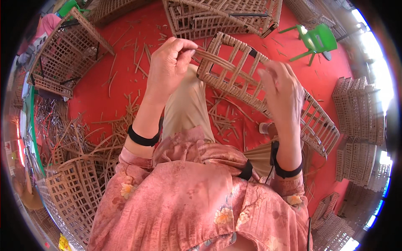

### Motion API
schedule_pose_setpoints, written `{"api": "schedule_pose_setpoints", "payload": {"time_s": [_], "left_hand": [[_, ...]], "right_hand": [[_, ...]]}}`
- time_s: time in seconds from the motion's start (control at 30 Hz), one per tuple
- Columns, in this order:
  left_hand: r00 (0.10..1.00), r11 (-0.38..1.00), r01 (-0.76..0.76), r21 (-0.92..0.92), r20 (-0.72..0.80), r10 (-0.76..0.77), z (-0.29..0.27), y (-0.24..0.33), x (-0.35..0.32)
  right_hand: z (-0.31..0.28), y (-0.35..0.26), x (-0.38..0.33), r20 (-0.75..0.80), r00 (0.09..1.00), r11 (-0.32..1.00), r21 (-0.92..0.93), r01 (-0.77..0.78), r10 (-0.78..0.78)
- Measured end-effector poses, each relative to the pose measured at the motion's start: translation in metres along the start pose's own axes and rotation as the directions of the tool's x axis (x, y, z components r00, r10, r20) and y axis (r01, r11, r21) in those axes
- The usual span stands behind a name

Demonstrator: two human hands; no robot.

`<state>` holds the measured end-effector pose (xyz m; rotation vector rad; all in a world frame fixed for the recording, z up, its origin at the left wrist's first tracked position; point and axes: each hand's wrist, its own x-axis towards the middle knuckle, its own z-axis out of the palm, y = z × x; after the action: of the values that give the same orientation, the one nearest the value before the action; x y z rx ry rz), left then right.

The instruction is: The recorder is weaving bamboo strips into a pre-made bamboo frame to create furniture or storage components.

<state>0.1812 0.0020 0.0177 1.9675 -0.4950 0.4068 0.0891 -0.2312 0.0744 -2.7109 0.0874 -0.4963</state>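
Brown wicker makes up the long ladder-like frame [235,88], its middle hidden where the right hand [285,88] and wrist cross it, while a woven basket [222,19] beyond is cut off by the far edge of view. The frame slants from just right of the left hand [169,62], beneath the right hand, toward the near right. The left thumb and forefinger pinch a thin strand [217,60] reaching the frame's left end; the right fingers are bent and slightly blurred, so I cannot tell whether they grip.

rough, cane-like woven frame [248,93], smooth plastic chair [321,38] (a touch glossy), wrinkled cloth shirt [184,192]
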Motion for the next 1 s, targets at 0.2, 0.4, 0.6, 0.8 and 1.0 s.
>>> {"api": "schedule_pose_setpoints", "payload": {"time_s": [0.2, 0.4, 0.6, 0.8, 1.0], "left_hand": [[0.974, 0.974, -0.225, 0.033, 0.023, 0.224, 0.005, 0.039, 0.004], [0.998, 0.927, 0.043, -0.372, 0.067, -0.02, 0.012, 0.02, -0.001], [0.999, 0.954, -0.039, 0.298, -0.021, 0.047, 0.051, -0.007, -0.015], [0.981, 0.939, -0.14, 0.314, -0.086, 0.175, 0.059, -0.005, -0.013], [0.981, 0.967, -0.122, 0.224, -0.124, 0.152, 0.063, -0.012, -0.015]], "right_hand": [[0.039, -0.037, 0.036, -0.011, 0.956, 0.91, 0.302, 0.284, -0.294], [0.05, -0.034, 0.024, 0.264, 0.964, 0.505, 0.837, -0.211, -0.033], [0.048, -0.033, 0.027, 0.374, 0.911, 0.739, 0.562, -0.371, 0.173], [0.059, -0.035, 0.034, 0.189, 0.968, 0.959, 0.2, -0.2, 0.162], [0.066, -0.035, 0.05, 0.266, 0.959, 0.993, 0.045, -0.113, 0.097]]}}
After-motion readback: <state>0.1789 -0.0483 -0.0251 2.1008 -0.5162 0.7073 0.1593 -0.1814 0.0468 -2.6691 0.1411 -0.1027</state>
